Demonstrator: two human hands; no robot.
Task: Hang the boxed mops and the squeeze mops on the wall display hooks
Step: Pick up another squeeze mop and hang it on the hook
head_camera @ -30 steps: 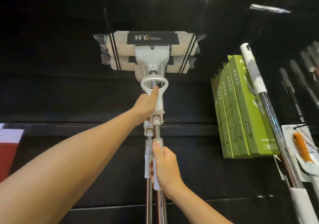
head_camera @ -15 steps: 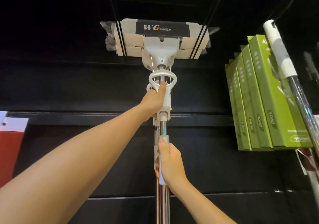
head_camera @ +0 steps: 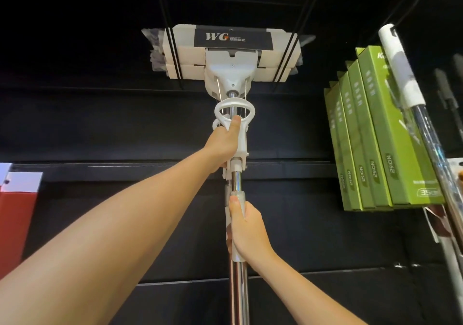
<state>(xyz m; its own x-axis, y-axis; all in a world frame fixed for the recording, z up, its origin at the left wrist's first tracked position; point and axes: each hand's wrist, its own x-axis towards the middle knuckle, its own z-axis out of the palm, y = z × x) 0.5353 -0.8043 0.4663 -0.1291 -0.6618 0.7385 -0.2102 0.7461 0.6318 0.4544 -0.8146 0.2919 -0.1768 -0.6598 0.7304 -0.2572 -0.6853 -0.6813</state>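
Squeeze mop (head_camera: 231,74) stands raised upside down against the dark wall display, its white sponge head (head_camera: 225,54) up between two thin black hook wires (head_camera: 172,56). A second sponge head seems to sit just behind it, so another mop may already hang there; whether the held one rests on the wires cannot be told. The left hand (head_camera: 225,144) has its grip clenched round the white squeeze lever, thumb pressed on the oval ring handle (head_camera: 234,110). Lower down, the right hand (head_camera: 246,229) grips the chrome pole (head_camera: 238,287) at its pale plastic sleeve. The hanging step looks to be in hand: the next move probably calls for seating the head squarely on both wires, then easing the weight off before letting go. To the right hang green boxed mops (head_camera: 390,134), close together, and beside them another chrome-poled mop (head_camera: 411,91) leans tilted. A red panel (head_camera: 15,214) shows far left.
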